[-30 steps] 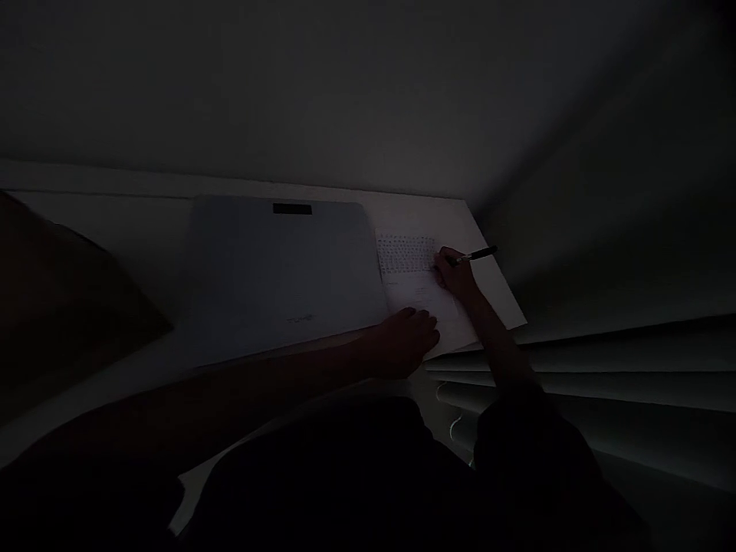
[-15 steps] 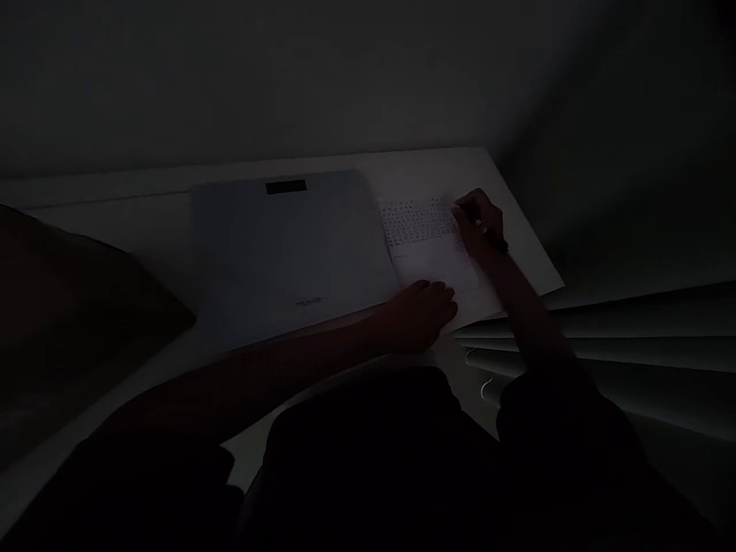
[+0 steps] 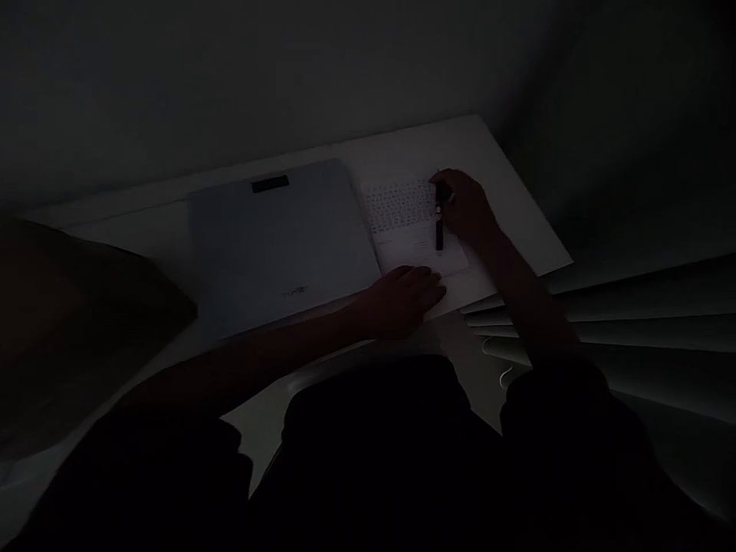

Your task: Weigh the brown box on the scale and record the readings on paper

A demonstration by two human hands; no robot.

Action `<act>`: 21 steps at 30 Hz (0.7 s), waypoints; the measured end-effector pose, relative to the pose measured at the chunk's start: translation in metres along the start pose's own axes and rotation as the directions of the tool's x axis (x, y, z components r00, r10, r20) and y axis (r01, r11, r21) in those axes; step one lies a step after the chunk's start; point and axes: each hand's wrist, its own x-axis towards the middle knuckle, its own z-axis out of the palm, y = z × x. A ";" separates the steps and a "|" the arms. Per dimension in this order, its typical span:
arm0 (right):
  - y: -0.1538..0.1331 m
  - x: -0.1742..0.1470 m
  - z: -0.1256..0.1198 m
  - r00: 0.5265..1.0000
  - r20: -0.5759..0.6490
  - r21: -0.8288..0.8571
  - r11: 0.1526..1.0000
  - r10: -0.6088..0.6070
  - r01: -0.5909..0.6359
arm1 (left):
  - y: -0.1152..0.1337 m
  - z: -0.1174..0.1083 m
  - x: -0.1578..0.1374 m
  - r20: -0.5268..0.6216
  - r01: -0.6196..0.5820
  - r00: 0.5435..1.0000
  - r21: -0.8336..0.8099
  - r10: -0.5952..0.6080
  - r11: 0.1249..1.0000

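Fingers of right hand [image 3: 467, 208] grasping pen [image 3: 439, 218], long axis near-far; left hand [image 3: 405, 300] flat on paper [image 3: 414, 230].

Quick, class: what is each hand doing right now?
Left hand: open, lying flat on the paper.
Right hand: closed, holding the pen over the paper.

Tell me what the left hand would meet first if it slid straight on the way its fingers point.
Likely the pen held in the right hand. The left hand rests on the paper, pointing up-right toward them; dim light blurs depth.
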 end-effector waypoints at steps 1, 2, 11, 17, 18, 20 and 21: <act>0.000 0.000 0.000 1.000 0.010 -0.011 1.000 -0.012 0.012 | 0.000 -0.001 0.000 -0.018 -0.015 1.000 0.020 0.015 1.000; 0.001 -0.001 0.000 0.999 0.018 -0.025 0.999 -0.028 0.028 | 0.001 -0.002 0.001 -0.033 -0.032 0.999 0.049 0.034 0.998; 0.011 0.002 0.006 0.996 0.026 -0.204 0.975 -0.080 0.083 | 0.015 -0.024 -0.005 -0.019 -0.168 0.982 0.367 0.188 0.915; 0.023 0.007 0.008 0.993 0.029 -0.273 0.955 -0.111 0.114 | 0.026 -0.046 -0.043 -0.038 -0.029 0.998 0.378 0.047 0.925; 0.024 0.007 0.008 0.992 0.019 -0.277 0.952 -0.128 0.128 | 0.028 -0.050 -0.053 -0.052 0.009 0.999 0.386 0.013 0.923; 0.027 0.008 0.008 0.987 0.022 -0.270 0.950 -0.159 0.159 | 0.030 -0.058 -0.075 -0.099 0.093 0.993 0.407 -0.057 0.909; 0.029 0.008 0.008 0.986 0.011 -0.261 0.951 -0.167 0.164 | 0.032 -0.062 -0.086 -0.130 0.140 0.987 0.419 -0.093 0.897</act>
